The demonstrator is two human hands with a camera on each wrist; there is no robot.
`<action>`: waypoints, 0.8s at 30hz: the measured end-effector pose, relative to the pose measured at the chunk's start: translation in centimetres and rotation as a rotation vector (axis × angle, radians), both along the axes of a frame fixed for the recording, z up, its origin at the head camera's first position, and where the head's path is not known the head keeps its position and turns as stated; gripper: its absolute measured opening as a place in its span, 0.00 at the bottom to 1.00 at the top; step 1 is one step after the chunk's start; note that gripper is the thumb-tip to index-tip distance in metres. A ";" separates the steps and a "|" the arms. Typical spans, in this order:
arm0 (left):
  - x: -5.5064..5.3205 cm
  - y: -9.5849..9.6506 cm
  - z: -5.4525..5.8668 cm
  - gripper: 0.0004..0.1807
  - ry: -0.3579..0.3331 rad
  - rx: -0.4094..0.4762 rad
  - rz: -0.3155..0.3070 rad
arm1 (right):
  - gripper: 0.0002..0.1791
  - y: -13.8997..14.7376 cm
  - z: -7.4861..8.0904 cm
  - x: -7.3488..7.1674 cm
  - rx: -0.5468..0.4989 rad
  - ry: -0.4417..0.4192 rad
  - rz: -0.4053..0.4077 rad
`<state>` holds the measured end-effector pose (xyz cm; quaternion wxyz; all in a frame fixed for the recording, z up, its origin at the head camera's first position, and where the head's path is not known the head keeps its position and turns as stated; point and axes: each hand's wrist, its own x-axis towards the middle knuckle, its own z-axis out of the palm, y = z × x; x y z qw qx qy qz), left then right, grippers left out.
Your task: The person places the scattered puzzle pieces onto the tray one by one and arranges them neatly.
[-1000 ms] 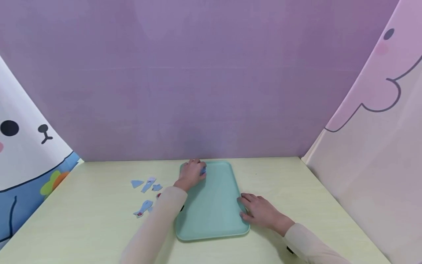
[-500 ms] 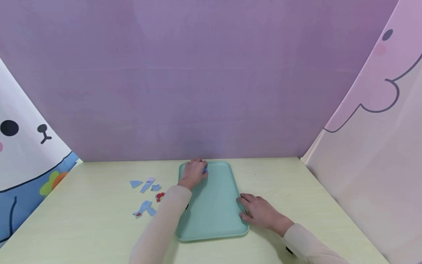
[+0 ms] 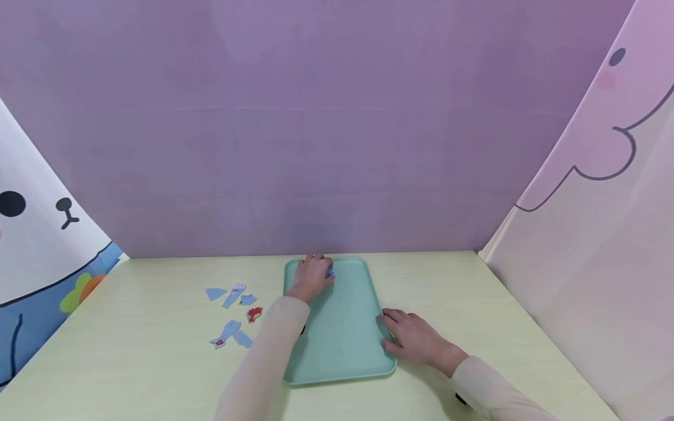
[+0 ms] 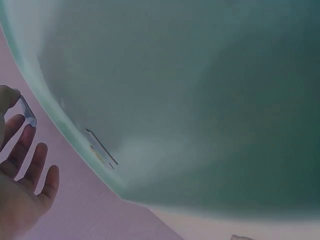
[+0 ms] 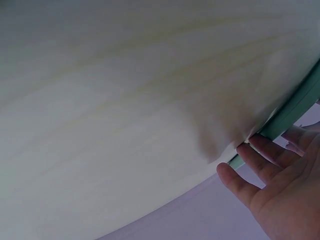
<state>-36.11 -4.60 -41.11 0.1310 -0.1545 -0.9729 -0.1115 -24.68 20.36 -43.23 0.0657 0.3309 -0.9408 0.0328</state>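
My left hand (image 3: 312, 276) is over the far left part of the green tray (image 3: 344, 327), pinching a small blue puzzle piece (image 3: 330, 271) between thumb and forefinger. In the left wrist view this piece (image 4: 29, 112) appears edge-on at the thumb tip, the other fingers spread. Another thin flat piece (image 4: 102, 149) lies inside the tray near its rim. At the tray's right side, my right hand (image 3: 416, 339) touches the rim with relaxed fingers. The right wrist view shows its fingers (image 5: 262, 159) extended against the tray's outer edge.
Left of the tray, several loose pieces lie on the pale table (image 3: 131, 351): a blue triangle (image 3: 216, 293), a red-printed one (image 3: 254, 314) and other blue ones. A purple backdrop (image 3: 337, 128) rises behind the table, with printed cloth panels at both sides.
My left hand has shifted slightly right along the tray's far end, still pinching the piece. The red-printed piece is now uncovered by the sleeve. The right hand stays at the rim.
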 end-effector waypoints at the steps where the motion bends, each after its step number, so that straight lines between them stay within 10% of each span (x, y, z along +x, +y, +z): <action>1: 0.0 0.0 0.0 0.16 -0.002 0.002 0.004 | 0.26 0.0 0.0 0.0 0.000 0.001 0.000; 24: -0.3 0.4 -0.9 0.17 -0.023 0.002 0.045 | 0.25 -0.2 0.0 -0.1 0.016 0.010 -0.002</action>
